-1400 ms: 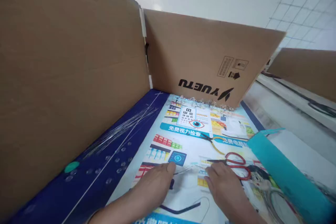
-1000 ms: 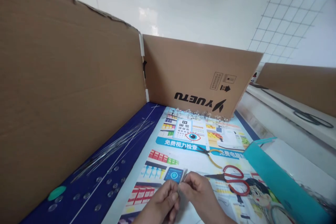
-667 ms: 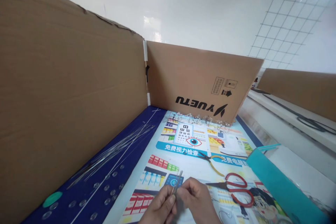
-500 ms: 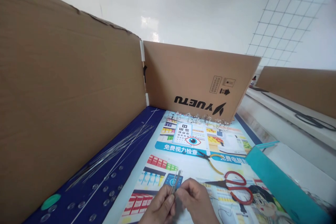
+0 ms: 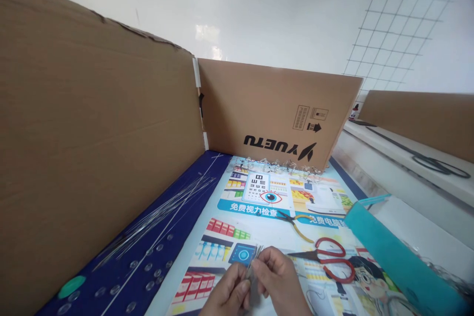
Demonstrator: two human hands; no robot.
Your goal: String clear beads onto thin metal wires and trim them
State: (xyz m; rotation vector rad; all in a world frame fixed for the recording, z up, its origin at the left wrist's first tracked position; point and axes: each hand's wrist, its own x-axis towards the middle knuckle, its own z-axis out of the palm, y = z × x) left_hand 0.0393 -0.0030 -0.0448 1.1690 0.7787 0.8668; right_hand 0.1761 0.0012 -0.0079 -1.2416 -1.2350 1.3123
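Observation:
Low in the middle of the head view, a small bundle of thin metal wires [image 5: 256, 252] rises from between my fingers. My left hand [image 5: 229, 290] is closed round its lower part. The thumb and fingers of my right hand [image 5: 278, 276] pinch at the upper part of the same bundle, partly hiding it. To the right of my hands lie red-handled scissors [image 5: 328, 259], with yellow-handled pliers [image 5: 296, 224] farther back. Long loose wires [image 5: 159, 217] are spread on the dark blue surface at the left.
Several clear round discs [image 5: 148, 266] and a green disc [image 5: 72, 286] lie at the left. Cardboard panels [image 5: 92, 123] stand at the left and back, with tangled wire pieces [image 5: 281, 164] along the back one. A teal box [image 5: 400, 256] holding wire pieces stands at the right.
My right hand has moved up along the bundle and now pinches nearer its top. The bundle leans more to the right. The view has shifted slightly.

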